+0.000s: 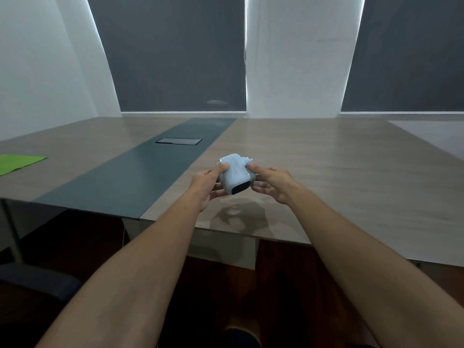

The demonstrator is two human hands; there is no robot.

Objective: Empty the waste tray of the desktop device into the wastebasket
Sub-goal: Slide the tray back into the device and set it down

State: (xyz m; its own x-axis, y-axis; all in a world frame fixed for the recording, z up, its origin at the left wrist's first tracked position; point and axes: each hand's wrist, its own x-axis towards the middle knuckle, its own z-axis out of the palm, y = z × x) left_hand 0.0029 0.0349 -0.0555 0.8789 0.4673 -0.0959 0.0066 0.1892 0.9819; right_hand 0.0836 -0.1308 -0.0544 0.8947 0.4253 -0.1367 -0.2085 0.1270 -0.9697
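A small pale-blue desktop device (234, 173) with a dark panel on its near end is lifted a little above the wooden table (326, 172). My left hand (209, 185) grips its left side, thumb on top. My right hand (272, 184) holds its right side, with the index finger stretched along the upper edge and the other fingers under it. A small knob or crank sticks out at the device's far right. The hands cast a shadow on the table below. No wastebasket is in view.
A dark strip (140, 169) runs down the table's middle, with a closed cable hatch (178, 141) in it. A green sheet (17, 162) lies at the far left. A dark chair (37, 280) stands at the lower left. Blinds cover the windows behind.
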